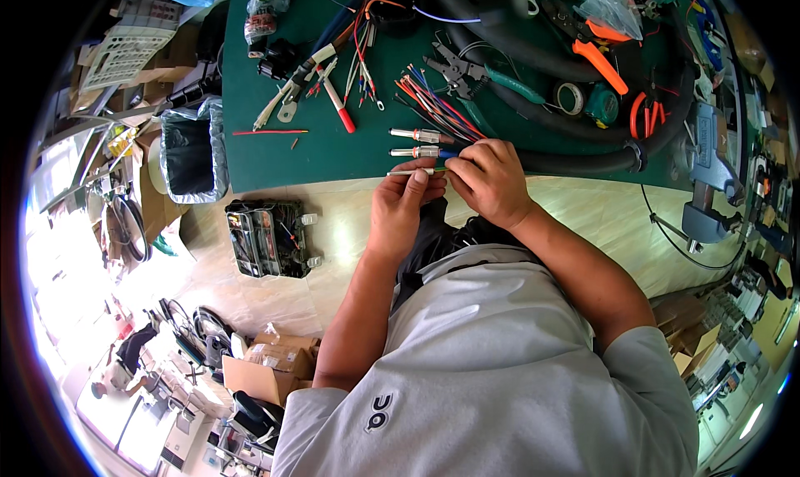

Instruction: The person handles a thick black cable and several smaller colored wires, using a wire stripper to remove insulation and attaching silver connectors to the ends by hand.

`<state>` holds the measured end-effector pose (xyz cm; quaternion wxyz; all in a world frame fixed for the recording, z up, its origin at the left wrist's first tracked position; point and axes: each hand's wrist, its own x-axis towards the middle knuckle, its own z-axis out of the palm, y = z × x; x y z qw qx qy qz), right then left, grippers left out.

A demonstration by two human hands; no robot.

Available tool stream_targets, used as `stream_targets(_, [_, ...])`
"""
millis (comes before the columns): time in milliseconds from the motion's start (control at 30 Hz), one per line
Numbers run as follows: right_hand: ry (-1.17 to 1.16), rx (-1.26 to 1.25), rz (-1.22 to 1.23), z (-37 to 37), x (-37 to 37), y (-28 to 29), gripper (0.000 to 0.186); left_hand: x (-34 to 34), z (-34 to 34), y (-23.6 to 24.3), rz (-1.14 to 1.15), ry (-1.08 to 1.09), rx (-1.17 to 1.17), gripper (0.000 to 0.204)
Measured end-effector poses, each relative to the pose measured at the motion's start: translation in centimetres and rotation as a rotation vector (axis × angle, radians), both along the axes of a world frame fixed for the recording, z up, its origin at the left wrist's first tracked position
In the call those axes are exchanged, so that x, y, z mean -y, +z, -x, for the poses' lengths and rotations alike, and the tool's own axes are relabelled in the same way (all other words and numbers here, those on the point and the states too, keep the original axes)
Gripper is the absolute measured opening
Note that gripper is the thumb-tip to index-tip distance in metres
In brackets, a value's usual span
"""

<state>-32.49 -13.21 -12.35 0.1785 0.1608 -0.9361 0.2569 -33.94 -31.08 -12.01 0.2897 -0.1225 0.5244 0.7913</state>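
At the near edge of the green table, a thick black cable (575, 162) ends in a fan of thin coloured wires (433, 106) and thicker wires tipped with metal pins. Two silver pin contacts (414, 152) point left, one above the other; the lower one is on a blue wire. Just below them, my left hand (398, 210) pinches another slim metal pin (404, 173) between thumb and fingers. To its right, my right hand (496, 185) is closed on the wire behind that pin, partly hiding the cable end. Its fingertips cover most of this wire.
Wire strippers (458, 70), orange-handled pliers (602, 64), a tape roll (569, 98) and a red-and-white marker (337, 100) lie on the table. A blue vise (712, 156) sits at the right edge. Left are a lined bin (192, 152) and a toolbox (267, 238) on the floor.
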Motion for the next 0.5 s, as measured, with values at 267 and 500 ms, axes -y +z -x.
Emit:
stream_targets(267, [-0.087,-0.01,0.238,0.9,-0.6,3.3,0.033,0.3,-0.4,-0.5,0.019,-0.003,0.007,0.031])
stream_targets(500, [-0.439,0.436,0.703,9.1,-0.5,4.9,0.038,-0.1,-0.6,-0.6,0.003,0.002,-0.015,0.031])
